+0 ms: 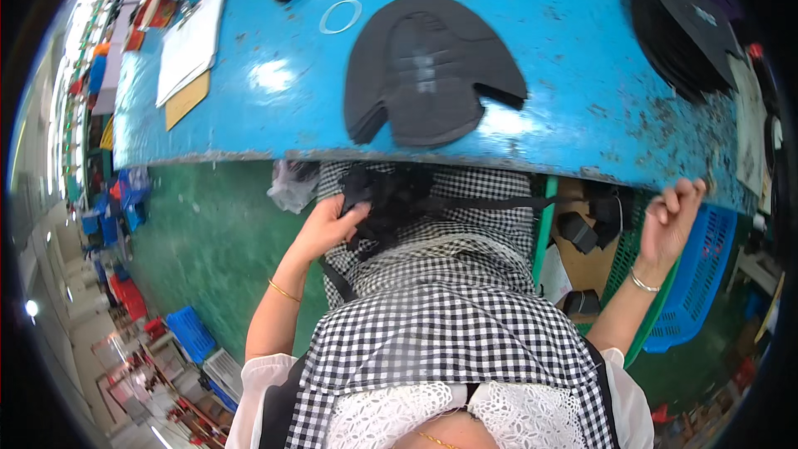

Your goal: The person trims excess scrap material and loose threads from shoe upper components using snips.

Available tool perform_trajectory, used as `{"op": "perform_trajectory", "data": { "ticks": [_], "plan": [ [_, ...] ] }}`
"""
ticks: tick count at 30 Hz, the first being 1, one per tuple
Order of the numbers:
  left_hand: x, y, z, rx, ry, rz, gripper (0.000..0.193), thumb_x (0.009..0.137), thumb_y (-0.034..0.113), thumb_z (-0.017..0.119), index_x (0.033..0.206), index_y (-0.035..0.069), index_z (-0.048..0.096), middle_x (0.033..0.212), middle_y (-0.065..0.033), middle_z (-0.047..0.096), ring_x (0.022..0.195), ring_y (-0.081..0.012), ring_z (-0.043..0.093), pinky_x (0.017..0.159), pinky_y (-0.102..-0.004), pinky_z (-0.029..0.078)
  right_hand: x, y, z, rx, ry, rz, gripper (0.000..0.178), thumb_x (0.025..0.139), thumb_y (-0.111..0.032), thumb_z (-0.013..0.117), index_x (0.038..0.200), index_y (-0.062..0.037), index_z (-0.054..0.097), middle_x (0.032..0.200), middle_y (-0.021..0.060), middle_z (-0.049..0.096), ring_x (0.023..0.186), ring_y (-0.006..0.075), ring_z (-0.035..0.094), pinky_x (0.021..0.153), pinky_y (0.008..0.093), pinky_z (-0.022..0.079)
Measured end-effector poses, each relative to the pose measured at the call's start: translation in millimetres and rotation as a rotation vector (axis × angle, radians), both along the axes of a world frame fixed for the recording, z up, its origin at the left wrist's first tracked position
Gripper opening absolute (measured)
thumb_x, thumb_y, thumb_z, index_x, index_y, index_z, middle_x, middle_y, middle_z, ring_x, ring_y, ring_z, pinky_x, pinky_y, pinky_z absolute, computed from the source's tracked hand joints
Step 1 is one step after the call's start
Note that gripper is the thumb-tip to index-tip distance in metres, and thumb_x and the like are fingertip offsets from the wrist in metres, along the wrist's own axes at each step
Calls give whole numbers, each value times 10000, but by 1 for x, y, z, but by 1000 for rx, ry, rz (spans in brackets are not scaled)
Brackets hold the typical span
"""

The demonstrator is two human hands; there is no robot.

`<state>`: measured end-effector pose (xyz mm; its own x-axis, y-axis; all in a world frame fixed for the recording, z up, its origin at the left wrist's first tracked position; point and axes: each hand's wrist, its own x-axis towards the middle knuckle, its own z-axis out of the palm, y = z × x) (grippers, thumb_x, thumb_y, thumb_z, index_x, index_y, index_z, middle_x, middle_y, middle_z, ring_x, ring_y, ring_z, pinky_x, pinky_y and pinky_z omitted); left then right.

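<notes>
My left hand [327,229] is closed on a bundle of black straps [386,204] lying in my lap, thumb and fingers gripping its left side. Out of the bundle a flat black strap [490,202] runs to the right, just below the table edge. Whether that strap reaches my right hand I cannot tell. Raised at the table's right front edge, my right hand [669,220] has its fingers curled together; what they hold, if anything, does not show. On the table ahead lies a flat black padded piece [428,75], rounded at the top with two notches at its lower edge.
The blue table [274,120] has a worn front edge. A stack of black pads [682,29] stands at right, white papers [191,46] and a clear ring [341,17] at left. Below on the right are a blue basket [698,283] and a box with black parts [594,262].
</notes>
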<state>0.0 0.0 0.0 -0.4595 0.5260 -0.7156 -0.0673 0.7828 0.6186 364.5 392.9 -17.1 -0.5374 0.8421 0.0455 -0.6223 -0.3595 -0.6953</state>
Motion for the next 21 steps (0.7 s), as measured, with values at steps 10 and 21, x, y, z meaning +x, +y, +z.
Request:
{"op": "perform_trajectory", "data": {
  "ticks": [10,21],
  "plan": [
    [-24,6,-57,-185,728,-817,396,922,279,629,1201,0,644,874,-242,691,850,-407,674,768,-501,528,12,-38,69,179,-208,-248,234,996,-311,632,976,-105,523,809,-1,543,697,128,484,606,255,380],
    [52,77,68,623,389,-841,523,779,47,748,1269,14,566,1240,-171,622,1174,-349,594,1015,-439,459,-74,-173,72,798,-400,352,108,831,-168,767,859,-90,697,1115,107,692,1000,266,659,832,373,541]
  ]
}}
